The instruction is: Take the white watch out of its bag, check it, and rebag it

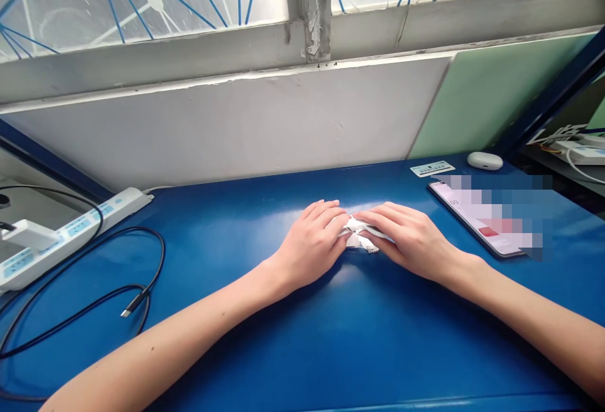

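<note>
Both my hands rest palm-down at the middle of a blue table (pixel 302 336), fingertips meeting over a small white crumpled piece (pixel 360 236), which looks like folded paper or cable. My left hand (pixel 314 242) has its fingers pressed together on the piece's left end. My right hand (pixel 406 235) covers its right end with fingers close together. Most of the white piece is hidden under the fingers, so I cannot name it surely.
A smartphone (pixel 477 220) lies to the right, with a white label card (pixel 432 169) and a white earbud case (pixel 484 160) behind it. At the left a white power strip (pixel 70 235) and a looped black USB cable (pixel 94 302) lie on the table.
</note>
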Tool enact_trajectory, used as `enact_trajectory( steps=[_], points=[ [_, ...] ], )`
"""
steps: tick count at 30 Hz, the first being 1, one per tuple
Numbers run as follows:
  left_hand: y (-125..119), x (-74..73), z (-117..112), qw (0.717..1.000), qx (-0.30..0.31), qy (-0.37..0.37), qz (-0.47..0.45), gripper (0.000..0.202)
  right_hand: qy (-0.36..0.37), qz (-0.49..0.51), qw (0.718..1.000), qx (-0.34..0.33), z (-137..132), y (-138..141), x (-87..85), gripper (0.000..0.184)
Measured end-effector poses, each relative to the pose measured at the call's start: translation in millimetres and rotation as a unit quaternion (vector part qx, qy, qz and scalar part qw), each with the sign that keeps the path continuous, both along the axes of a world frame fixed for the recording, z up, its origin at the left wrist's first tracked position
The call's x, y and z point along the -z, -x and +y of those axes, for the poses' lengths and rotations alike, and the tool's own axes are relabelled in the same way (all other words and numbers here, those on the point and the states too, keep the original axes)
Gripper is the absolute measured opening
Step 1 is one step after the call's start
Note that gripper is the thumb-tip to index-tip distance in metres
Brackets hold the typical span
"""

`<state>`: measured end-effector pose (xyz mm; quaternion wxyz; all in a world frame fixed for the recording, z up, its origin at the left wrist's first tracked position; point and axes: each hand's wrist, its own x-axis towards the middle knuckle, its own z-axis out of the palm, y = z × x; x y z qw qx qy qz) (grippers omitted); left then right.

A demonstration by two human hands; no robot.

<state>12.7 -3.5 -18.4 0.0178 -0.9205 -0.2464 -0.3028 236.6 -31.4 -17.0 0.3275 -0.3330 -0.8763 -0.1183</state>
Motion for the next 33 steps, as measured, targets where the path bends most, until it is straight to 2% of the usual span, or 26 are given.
enact_trajectory(
  steps=[5,7,10,13,16,18,20,21,23,25,27,30,33],
  points=[
    [1.0,-0.8,1.2,0.993,0.030,0.108,-0.026,0.028,0.045,0.113,0.992,-0.033,2.5,-0.8,-3.3,0.014],
    [0.6,-0.6,-0.7,0.986,0.044,0.152,-0.053,0.028,0.091,0.192,0.976,-0.037,2.5,2.8,-8.3,0.011],
    [-1.2,-4.1,-5.7,0.968,0.059,0.222,-0.101,0.028,0.183,0.297,0.936,-0.039,5.0,11.9,-19.5,0.011],
    [-5.3,-14.3,-10.5,0.926,0.034,0.340,-0.162,0.029,0.252,0.367,0.895,-0.031,16.0,22.0,-33.8,0.021],
    [-11.1,-24.4,-11.9,0.849,0.042,0.473,-0.229,0.031,0.302,0.410,0.860,-0.018,34.9,32.4,-47.9,0.027],
    [-14.5,-27.2,-11.0,0.763,0.076,0.582,-0.271,0.030,0.369,0.447,0.813,-0.046,48.0,40.2,-54.2,0.027],
    [-16.5,-27.0,-9.2,0.657,0.110,0.670,-0.328,0.030,0.480,0.483,0.724,-0.111,58.4,48.4,-56.4,0.030],
    [-16.9,-26.3,-8.3,0.613,0.123,0.698,-0.348,0.030,0.533,0.494,0.672,-0.142,62.1,52.1,-56.1,0.031],
    [-16.7,-25.0,-6.5,0.552,0.138,0.732,-0.374,0.028,0.615,0.509,0.575,-0.179,66.9,58.0,-53.8,0.036],
    [-15.8,-24.2,-5.3,0.520,0.143,0.751,-0.381,0.026,0.662,0.518,0.504,-0.196,69.2,60.6,-50.8,0.042],
    [-14.9,-23.8,-4.8,0.502,0.144,0.761,-0.384,0.023,0.687,0.522,0.464,-0.201,70.6,60.0,-48.4,0.047],
    [-14.0,-23.1,-5.8,0.489,0.144,0.771,-0.382,0.022,0.710,0.516,0.435,-0.200,72.5,56.1,-45.3,0.049],
    [-13.3,-21.7,-8.2,0.480,0.142,0.788,-0.360,0.023,0.723,0.504,0.426,-0.206,73.5,53.7,-41.3,0.046]
  ],
)
